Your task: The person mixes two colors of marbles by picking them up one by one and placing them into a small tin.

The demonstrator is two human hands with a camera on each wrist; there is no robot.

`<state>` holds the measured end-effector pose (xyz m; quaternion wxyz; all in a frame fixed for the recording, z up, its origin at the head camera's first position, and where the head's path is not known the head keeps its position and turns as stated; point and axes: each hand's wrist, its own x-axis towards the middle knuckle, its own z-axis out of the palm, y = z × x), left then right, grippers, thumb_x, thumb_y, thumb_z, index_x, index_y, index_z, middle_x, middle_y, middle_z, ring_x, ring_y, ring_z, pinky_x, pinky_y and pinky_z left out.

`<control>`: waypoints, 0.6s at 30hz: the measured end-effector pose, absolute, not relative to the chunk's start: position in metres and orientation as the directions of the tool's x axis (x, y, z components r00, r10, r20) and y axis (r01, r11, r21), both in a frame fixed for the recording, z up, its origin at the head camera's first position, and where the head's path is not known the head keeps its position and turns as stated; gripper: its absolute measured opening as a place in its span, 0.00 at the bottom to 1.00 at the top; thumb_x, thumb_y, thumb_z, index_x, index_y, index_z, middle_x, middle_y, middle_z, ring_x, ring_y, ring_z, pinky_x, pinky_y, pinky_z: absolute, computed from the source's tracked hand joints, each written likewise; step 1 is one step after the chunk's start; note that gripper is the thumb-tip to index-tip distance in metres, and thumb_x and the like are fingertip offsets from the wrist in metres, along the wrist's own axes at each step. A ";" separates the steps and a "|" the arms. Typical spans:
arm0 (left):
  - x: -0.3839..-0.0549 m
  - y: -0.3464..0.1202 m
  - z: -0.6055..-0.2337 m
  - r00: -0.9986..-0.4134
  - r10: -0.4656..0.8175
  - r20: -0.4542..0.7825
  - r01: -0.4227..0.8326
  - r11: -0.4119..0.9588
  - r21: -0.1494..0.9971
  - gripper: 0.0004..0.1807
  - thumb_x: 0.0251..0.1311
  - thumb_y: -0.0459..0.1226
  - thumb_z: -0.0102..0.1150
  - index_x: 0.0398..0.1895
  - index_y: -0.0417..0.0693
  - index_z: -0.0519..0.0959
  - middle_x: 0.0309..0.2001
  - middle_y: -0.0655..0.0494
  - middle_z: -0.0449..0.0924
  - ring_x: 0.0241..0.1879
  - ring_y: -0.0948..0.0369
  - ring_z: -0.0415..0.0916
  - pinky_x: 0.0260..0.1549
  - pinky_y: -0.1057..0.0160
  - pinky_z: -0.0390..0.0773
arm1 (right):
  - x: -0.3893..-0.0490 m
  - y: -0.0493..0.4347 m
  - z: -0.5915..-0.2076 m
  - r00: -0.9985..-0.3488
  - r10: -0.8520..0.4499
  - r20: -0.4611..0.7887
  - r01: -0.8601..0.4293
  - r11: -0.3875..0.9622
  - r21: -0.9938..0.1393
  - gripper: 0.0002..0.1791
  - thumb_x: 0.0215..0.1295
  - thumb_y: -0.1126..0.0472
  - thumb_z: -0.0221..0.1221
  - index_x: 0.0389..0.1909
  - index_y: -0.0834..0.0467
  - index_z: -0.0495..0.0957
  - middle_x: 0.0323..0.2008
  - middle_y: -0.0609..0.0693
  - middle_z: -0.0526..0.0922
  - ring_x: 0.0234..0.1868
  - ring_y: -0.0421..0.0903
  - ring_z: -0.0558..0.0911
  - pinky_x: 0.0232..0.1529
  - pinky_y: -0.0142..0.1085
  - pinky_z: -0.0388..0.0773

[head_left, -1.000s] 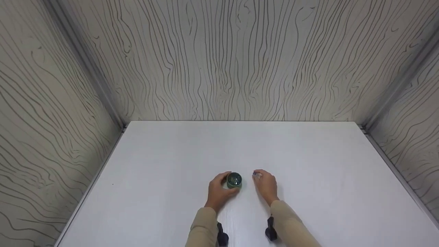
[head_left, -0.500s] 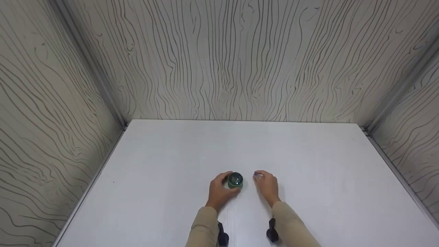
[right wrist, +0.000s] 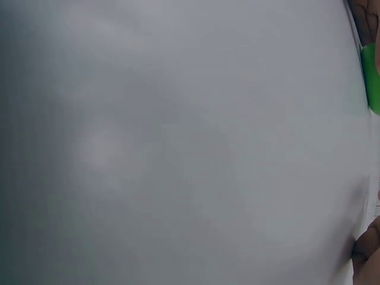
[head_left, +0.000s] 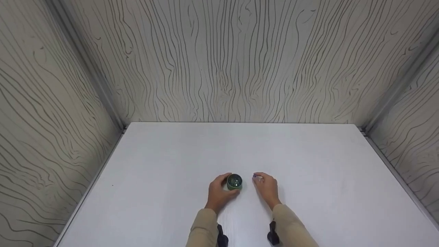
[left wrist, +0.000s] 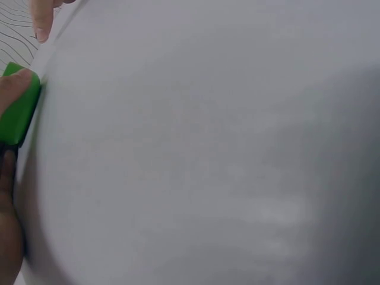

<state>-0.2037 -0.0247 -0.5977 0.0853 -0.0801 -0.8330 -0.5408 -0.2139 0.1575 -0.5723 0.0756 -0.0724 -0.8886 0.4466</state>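
My left hand point(head_left: 219, 192) curls round a small round green container point(head_left: 234, 181), thumb at the near side and fingers at the far side. Its round top looks dark and glossy, with a bright glint. In the left wrist view the green side point(left wrist: 21, 113) shows at the left edge with the thumb on it. My right hand point(head_left: 267, 187) is a short way to the right, pinching a tiny bluish-purple thing point(head_left: 254, 176) between thumb and forefinger; it is too small to make out. In the right wrist view only part of that hand point(right wrist: 368, 252) appears, at the lower right.
Both hands are over a white table point(head_left: 164, 154), near its front. Wood-patterned panels point(head_left: 226, 61) rise behind it and at both sides. A tiny dark speck point(head_left: 112, 185) lies on the left of the table. Black wrist devices point(head_left: 222, 236) sit under the sleeves.
The head view shifts slightly. Both hands keep nearly the same places and grips, and the green container stays in the left hand.
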 end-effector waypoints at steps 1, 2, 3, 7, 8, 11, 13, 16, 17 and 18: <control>-0.204 -0.025 -0.598 -0.973 0.042 0.227 0.224 0.405 0.887 0.34 0.43 0.43 0.75 0.58 0.48 0.76 0.56 0.55 0.81 0.60 0.56 0.77 0.66 0.55 0.74 | -0.214 0.158 -0.572 -0.979 0.195 0.065 0.064 0.589 -0.806 0.13 0.64 0.65 0.58 0.47 0.63 0.82 0.51 0.62 0.84 0.56 0.59 0.82 0.62 0.52 0.78; -0.204 -0.025 -0.597 -0.974 0.043 0.222 0.221 0.402 0.889 0.35 0.43 0.43 0.75 0.58 0.48 0.76 0.56 0.55 0.81 0.60 0.56 0.77 0.66 0.55 0.74 | -0.215 0.158 -0.572 -0.979 0.195 0.056 0.070 0.585 -0.808 0.13 0.63 0.65 0.58 0.47 0.63 0.82 0.52 0.62 0.84 0.55 0.58 0.82 0.62 0.51 0.78; -0.204 -0.025 -0.597 -0.974 0.043 0.221 0.219 0.397 0.891 0.35 0.43 0.43 0.75 0.58 0.48 0.76 0.56 0.54 0.81 0.60 0.56 0.77 0.66 0.55 0.74 | -0.216 0.159 -0.572 -0.980 0.192 0.060 0.066 0.589 -0.806 0.13 0.63 0.65 0.58 0.47 0.63 0.82 0.51 0.62 0.84 0.51 0.57 0.83 0.61 0.51 0.79; -0.205 -0.025 -0.596 -0.973 0.042 0.227 0.225 0.391 0.893 0.34 0.43 0.42 0.75 0.58 0.47 0.76 0.55 0.54 0.81 0.59 0.56 0.78 0.66 0.56 0.75 | -0.217 0.159 -0.571 -0.980 0.183 0.081 0.044 0.592 -0.805 0.12 0.62 0.66 0.60 0.45 0.63 0.83 0.37 0.60 0.87 0.30 0.43 0.76 0.41 0.37 0.83; -0.205 -0.025 -0.596 -0.973 0.042 0.229 0.227 0.392 0.891 0.34 0.43 0.42 0.75 0.58 0.47 0.76 0.55 0.54 0.81 0.59 0.56 0.78 0.65 0.57 0.75 | -0.217 0.160 -0.571 -0.980 0.183 0.080 0.043 0.586 -0.809 0.12 0.62 0.65 0.60 0.45 0.63 0.83 0.30 0.58 0.85 0.26 0.40 0.73 0.35 0.32 0.80; -0.204 -0.025 -0.598 -0.970 0.042 0.239 0.235 0.409 0.882 0.34 0.43 0.42 0.75 0.58 0.47 0.76 0.55 0.54 0.82 0.58 0.56 0.78 0.64 0.59 0.76 | -0.216 0.159 -0.570 -0.982 0.176 0.073 0.040 0.565 -0.824 0.12 0.61 0.65 0.60 0.45 0.64 0.83 0.15 0.47 0.69 0.18 0.37 0.63 0.22 0.25 0.64; -0.203 -0.026 -0.599 -0.968 0.041 0.248 0.242 0.415 0.877 0.34 0.43 0.42 0.75 0.57 0.47 0.76 0.54 0.53 0.82 0.57 0.56 0.79 0.63 0.59 0.77 | -0.214 0.157 -0.569 -0.985 0.159 0.070 0.031 0.560 -0.828 0.12 0.61 0.65 0.60 0.45 0.64 0.82 0.14 0.43 0.62 0.17 0.36 0.61 0.19 0.24 0.59; -0.203 -0.026 -0.599 -0.965 0.044 0.259 0.253 0.418 0.873 0.33 0.43 0.43 0.74 0.57 0.47 0.76 0.54 0.53 0.82 0.57 0.56 0.79 0.63 0.57 0.77 | -0.211 0.155 -0.565 -0.988 0.130 0.089 0.000 0.565 -0.825 0.12 0.61 0.65 0.61 0.45 0.64 0.82 0.15 0.41 0.62 0.17 0.35 0.61 0.19 0.23 0.59; -0.204 -0.026 -0.599 -0.965 0.042 0.260 0.253 0.417 0.873 0.33 0.43 0.43 0.74 0.57 0.47 0.76 0.54 0.53 0.82 0.57 0.56 0.79 0.63 0.57 0.77 | -0.211 0.154 -0.563 -0.988 0.120 0.099 -0.013 0.568 -0.823 0.12 0.61 0.65 0.61 0.45 0.63 0.82 0.15 0.41 0.63 0.17 0.35 0.61 0.19 0.23 0.59; -0.204 -0.025 -0.598 -0.965 0.039 0.260 0.252 0.417 0.873 0.33 0.43 0.44 0.75 0.57 0.47 0.77 0.54 0.53 0.82 0.57 0.55 0.79 0.63 0.56 0.77 | -0.211 0.153 -0.561 -0.988 0.112 0.109 -0.026 0.572 -0.820 0.12 0.61 0.65 0.62 0.45 0.63 0.82 0.15 0.41 0.63 0.17 0.34 0.61 0.19 0.22 0.59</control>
